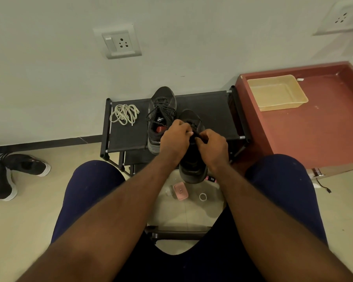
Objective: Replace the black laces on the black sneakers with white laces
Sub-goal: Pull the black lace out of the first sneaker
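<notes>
- Head view: the near black sneaker (193,159) is at the front edge of the black rack (208,110), its heel overhanging toward the person.
- Left hand (175,137) and right hand (210,147) meet over its tongue, both with fingers curled, pinching its black lace (196,135).
- The second sneaker (161,117), still black-laced, lies just beside it on the rack.
- The white laces (124,114) lie bundled on the rack's left end.
- A beige tray (277,92) sits on the red-brown cabinet (314,129) to the right.
</notes>
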### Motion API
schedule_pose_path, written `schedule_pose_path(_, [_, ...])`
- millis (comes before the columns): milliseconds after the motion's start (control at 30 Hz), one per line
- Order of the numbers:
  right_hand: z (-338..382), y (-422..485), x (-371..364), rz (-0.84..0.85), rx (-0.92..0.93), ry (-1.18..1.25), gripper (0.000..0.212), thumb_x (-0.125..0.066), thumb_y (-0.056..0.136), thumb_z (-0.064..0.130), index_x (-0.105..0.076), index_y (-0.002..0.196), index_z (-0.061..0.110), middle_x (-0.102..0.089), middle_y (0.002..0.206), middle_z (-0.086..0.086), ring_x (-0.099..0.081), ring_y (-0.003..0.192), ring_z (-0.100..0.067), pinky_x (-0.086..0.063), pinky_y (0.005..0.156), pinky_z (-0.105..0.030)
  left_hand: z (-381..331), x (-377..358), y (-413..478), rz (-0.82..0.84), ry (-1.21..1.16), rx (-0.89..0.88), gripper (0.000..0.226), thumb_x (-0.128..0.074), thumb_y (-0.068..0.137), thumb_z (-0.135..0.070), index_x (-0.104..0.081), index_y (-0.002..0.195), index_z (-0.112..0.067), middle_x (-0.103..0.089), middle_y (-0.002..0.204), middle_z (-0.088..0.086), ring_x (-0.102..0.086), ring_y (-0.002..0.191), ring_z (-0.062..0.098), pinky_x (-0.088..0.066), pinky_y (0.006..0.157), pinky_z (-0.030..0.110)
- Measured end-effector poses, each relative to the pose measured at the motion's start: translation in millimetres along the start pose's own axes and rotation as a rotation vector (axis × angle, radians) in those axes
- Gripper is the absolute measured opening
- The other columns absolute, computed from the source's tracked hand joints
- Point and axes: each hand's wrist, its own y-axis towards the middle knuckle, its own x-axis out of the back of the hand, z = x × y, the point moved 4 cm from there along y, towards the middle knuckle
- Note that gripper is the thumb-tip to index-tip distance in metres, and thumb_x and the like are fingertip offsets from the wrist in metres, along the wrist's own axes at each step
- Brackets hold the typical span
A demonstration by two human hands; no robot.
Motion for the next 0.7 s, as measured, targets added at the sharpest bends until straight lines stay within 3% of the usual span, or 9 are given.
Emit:
schedule_pose_path(67, [0, 1, 1, -0.010, -0.005, 0.008, 0.010, -0.066, 0.093, 0.033, -0.065, 0.094, 0.023, -0.068, 0.089, 0.003, -0.063, 0.082, -0.015, -0.047, 0.067, -0.028, 10, 5, -1, -0.130, -0.250, 0.165, 0.011, -0.057, 0.095, -0.018, -0.063, 0.087, -0.020, -0.061, 0.102, 0.004, -0.063, 0.087, 0.023, -0.056, 0.076, 0.044])
schedule_pose_path(133, [1, 2, 1, -0.021, -0.012, 0.019, 0.008, -0.066, 0.093, 0.033, -0.064, 0.091, 0.025, -0.067, 0.087, 0.005, -0.061, 0.081, -0.013, -0.043, 0.067, -0.025, 22, 13, -3, -0.286, -0.564, 0.394, 0.019, -0.054, 0.095, -0.020, -0.054, 0.079, -0.030, -0.061, 0.096, 0.006, -0.067, 0.083, 0.026, -0.059, 0.063, 0.046])
schedule_pose_path(167, [1, 2, 0, -0.026, -0.012, 0.019, 0.008, -0.066, 0.093, 0.033, -0.064, 0.091, 0.025, -0.066, 0.087, 0.006, -0.061, 0.081, -0.013, -0.043, 0.067, -0.026, 26, 16, -4, -0.334, -0.606, 0.447, 0.016, -0.053, 0.094, -0.024, -0.053, 0.080, -0.032, -0.060, 0.098, 0.006, -0.067, 0.083, 0.026, -0.059, 0.063, 0.044])
schedule_pose_path(233, [1, 2, -1, -0.027, -0.007, 0.007, 0.008, -0.066, 0.093, 0.034, -0.064, 0.092, 0.026, -0.065, 0.087, 0.007, -0.061, 0.081, -0.013, -0.045, 0.067, -0.026, 21, 29, -7, -0.362, -0.420, 0.390, 0.010, -0.054, 0.094, -0.022, -0.057, 0.098, -0.030, -0.057, 0.112, 0.005, -0.061, 0.089, 0.019, -0.051, 0.075, 0.034])
schedule_pose_path(333, [1, 5, -1, -0.026, 0.003, -0.015, 0.012, -0.066, 0.093, 0.035, -0.066, 0.096, 0.024, -0.068, 0.090, 0.004, -0.063, 0.084, -0.016, -0.053, 0.071, -0.032, 2, 37, -5, -0.324, -0.149, 0.113, 0.027, -0.056, 0.093, -0.012, -0.059, 0.119, -0.016, -0.054, 0.126, 0.004, -0.058, 0.098, 0.019, -0.045, 0.081, 0.033])
schedule_pose_path(400, [0, 6, -2, -0.023, 0.022, -0.017, 0.016, -0.066, 0.093, 0.035, -0.068, 0.098, 0.021, -0.071, 0.093, 0.000, -0.065, 0.086, -0.019, -0.056, 0.076, -0.039, -10, 24, 0, -0.124, -0.047, -0.057, 0.029, -0.055, 0.094, -0.013, -0.061, 0.122, -0.014, -0.056, 0.125, 0.005, -0.060, 0.105, 0.024, -0.048, 0.087, 0.037])
schedule_pose_path(467, [1, 6, -3, -0.002, 0.035, 0.000, 0.018, -0.066, 0.093, 0.035, -0.070, 0.100, 0.019, -0.072, 0.093, -0.001, -0.066, 0.086, -0.019, -0.057, 0.077, -0.040, -12, 7, 2, 0.118, 0.129, -0.060, 0.030, -0.052, 0.097, -0.018, -0.059, 0.126, -0.015, -0.055, 0.126, 0.006, -0.058, 0.110, 0.028, -0.049, 0.090, 0.042])
schedule_pose_path(567, [0, 7, -4, 0.060, 0.056, 0.001, 0.019, -0.066, 0.093, 0.033, -0.073, 0.104, 0.019, -0.073, 0.095, -0.001, -0.067, 0.088, -0.018, -0.058, 0.080, -0.038, -7, -1, 2, 0.138, 0.203, -0.001, 0.023, -0.052, 0.099, -0.023, -0.061, 0.118, -0.015, -0.057, 0.116, 0.007, -0.058, 0.103, 0.029, -0.049, 0.084, 0.043])
schedule_pose_path(700, [-1, 5, -3, 0.133, 0.069, 0.003, 0.018, -0.064, 0.091, 0.027, -0.073, 0.102, 0.016, -0.072, 0.094, -0.003, -0.067, 0.087, -0.019, -0.059, 0.080, -0.042, -2, -4, 2, 0.076, 0.075, 0.002, 0.012, -0.053, 0.097, -0.019, -0.063, 0.099, -0.012, -0.057, 0.100, 0.006, -0.057, 0.091, 0.025, -0.044, 0.075, 0.037])
